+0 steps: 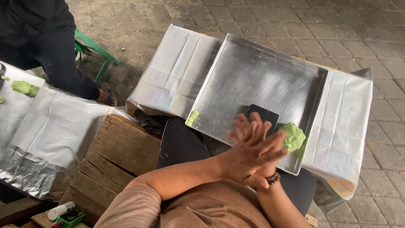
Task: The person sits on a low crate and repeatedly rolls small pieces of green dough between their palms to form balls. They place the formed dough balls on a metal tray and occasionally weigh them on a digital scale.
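Over the metal tray (253,80), I press my left hand (249,158) and right hand (253,131) flat together, whatever lies between hidden, with three small green balls (192,118) done and the green dough lump (292,136) left.

We've got both hands pressed palm to palm, left hand (249,158) over right hand (253,135), fingers spread and blurry, forearms crossing in from below.
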